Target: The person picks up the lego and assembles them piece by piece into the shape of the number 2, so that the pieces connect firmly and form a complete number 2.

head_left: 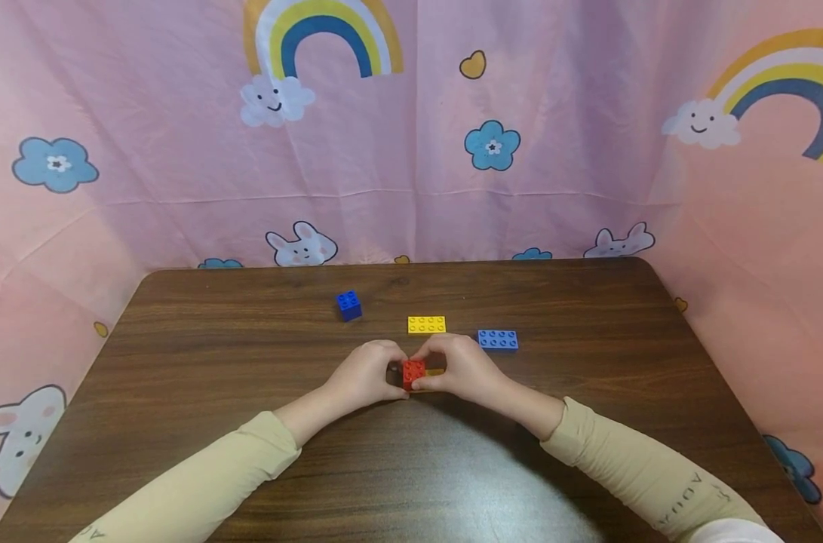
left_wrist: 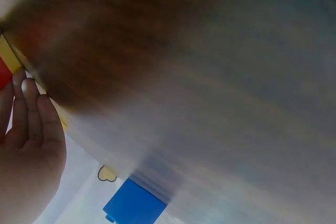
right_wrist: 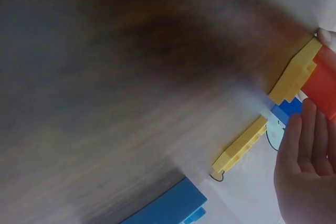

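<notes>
A small red brick [head_left: 414, 372] with studs on top sits over one end of a flat yellow brick [head_left: 435, 372], near the middle of the table. My left hand [head_left: 365, 373] grips the red brick from its left side, thumb at the near face and fingers at the far one. From the other side my right hand [head_left: 471, 371] pinches the same brick, its thumb across the near face. In the right wrist view the yellow brick [right_wrist: 296, 72] lies against the table under the red brick [right_wrist: 321, 85]. Fingers partly hide how the two bricks meet.
A dark blue cube-shaped brick [head_left: 348, 305] stands at the back left. Beyond the hands lies another flat yellow brick [head_left: 427, 325], and a flat blue brick [head_left: 498, 339] is just past the right hand. A patterned pink curtain [head_left: 411, 151] borders the brown table [head_left: 411, 467].
</notes>
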The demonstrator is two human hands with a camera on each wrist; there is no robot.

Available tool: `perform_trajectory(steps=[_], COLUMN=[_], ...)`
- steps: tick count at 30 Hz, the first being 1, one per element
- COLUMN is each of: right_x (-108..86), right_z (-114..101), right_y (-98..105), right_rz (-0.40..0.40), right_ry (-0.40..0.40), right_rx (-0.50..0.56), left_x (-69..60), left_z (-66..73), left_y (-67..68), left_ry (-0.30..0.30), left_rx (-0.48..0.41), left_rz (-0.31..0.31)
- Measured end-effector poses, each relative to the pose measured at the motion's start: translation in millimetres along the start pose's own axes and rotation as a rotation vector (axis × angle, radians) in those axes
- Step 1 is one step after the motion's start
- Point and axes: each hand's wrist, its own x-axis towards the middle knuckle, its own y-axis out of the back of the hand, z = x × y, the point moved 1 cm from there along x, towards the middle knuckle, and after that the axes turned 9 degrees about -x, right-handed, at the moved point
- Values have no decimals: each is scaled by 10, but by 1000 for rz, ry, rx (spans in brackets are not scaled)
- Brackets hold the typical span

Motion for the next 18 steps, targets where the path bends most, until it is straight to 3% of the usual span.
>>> perform_trajectory(steps=[18], right_x=[26], right_z=[-3], right_y=[-4], right_rz=[-23], right_ry=[-47], right_rx=[69], left_x=[4], left_z=[15], left_y=[15], left_ry=[23], left_rx=[-22], left_rz=[-2])
